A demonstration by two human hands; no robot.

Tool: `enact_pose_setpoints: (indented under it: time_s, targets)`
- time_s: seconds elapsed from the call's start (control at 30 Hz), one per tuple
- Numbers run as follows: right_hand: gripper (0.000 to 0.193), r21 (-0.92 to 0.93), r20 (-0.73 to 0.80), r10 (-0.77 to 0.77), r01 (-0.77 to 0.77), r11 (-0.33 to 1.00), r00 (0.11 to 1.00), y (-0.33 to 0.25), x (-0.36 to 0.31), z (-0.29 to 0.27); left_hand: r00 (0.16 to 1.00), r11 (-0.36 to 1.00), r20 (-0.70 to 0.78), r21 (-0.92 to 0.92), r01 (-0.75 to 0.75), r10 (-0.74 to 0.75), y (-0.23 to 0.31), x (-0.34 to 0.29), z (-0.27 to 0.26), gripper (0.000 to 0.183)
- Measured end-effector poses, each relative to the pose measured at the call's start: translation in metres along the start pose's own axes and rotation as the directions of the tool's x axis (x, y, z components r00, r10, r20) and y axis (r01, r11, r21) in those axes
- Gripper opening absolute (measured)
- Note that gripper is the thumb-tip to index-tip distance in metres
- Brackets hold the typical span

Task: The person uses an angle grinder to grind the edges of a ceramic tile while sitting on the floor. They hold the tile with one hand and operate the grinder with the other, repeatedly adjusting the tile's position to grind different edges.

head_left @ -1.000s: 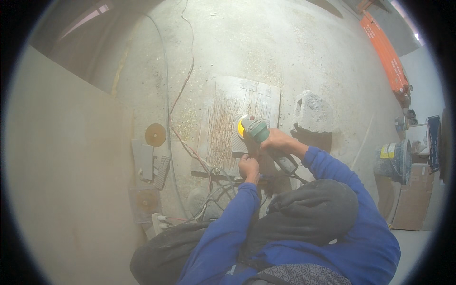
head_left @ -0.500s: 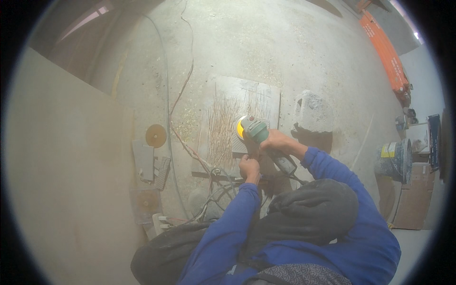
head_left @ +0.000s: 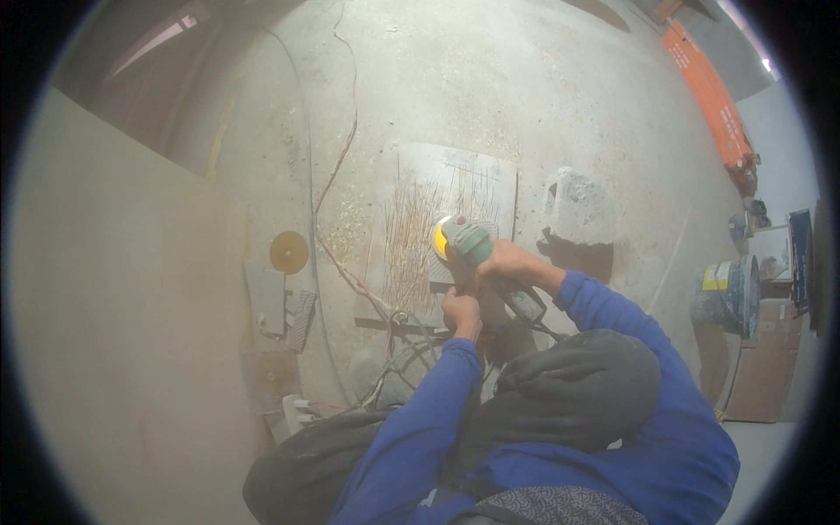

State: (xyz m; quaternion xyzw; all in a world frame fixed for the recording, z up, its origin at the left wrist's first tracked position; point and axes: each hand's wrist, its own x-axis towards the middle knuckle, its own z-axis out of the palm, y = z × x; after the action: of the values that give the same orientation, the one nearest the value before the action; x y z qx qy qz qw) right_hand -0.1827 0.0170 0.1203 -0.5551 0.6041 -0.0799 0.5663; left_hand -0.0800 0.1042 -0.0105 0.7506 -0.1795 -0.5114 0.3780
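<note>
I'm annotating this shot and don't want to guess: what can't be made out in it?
All in the head view:
Left hand: its fingertips, and whether they grip the ribbed tile; the curled fingers hide this.
Tile's middle: covered by the green grinder.
Right hand: its palm side, turned away against the grinder.
Pale panel: left end, cut off by the dark lens rim.

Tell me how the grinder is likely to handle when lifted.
The grinder is probably stiff and fairly heavy for its size, judging by its thick, solid-looking body. Its cord will likely flex and drag, since it trails from the rear end. Set down loosely, it might tip, given its long, uneven shape.
</note>
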Motion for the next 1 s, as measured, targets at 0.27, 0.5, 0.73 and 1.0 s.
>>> enact_pose_setpoints:
  time_s: [0.27, 0.5, 0.73, 1.0]
  targets:
    - [0.035, 0.021, 0.007, 0.046, -0.046, 0.999, 0.999, -0.001, -0.006, -0.006, 0.999, 0.994, -0.020, 0.105, 0.035, -0.033, 0.011, -0.005, -0.004, 0.030]
    - [0.035, 0.021, 0.003, 0.071, -0.071, 0.997, 0.997, -0.002, -0.006, -0.004, 0.999, 0.995, -0.006, 0.095, 0.034, -0.034, 0.010, -0.004, -0.005, 0.025]
    - [0.033, 0.006, 0.013, 0.080, -0.080, 0.997, 0.997, -0.008, -0.010, -0.005, 0.999, 0.999, 0.005, 0.019, 0.040, -0.040, 0.015, -0.010, -0.006, 0.022]
    - [0.031, 0.008, 0.023, 0.074, -0.074, 0.997, 0.997, -0.008, -0.008, -0.005, 1.000, 1.000, -0.012, -0.004, 0.016, -0.016, 0.007, -0.003, -0.002, 0.018]
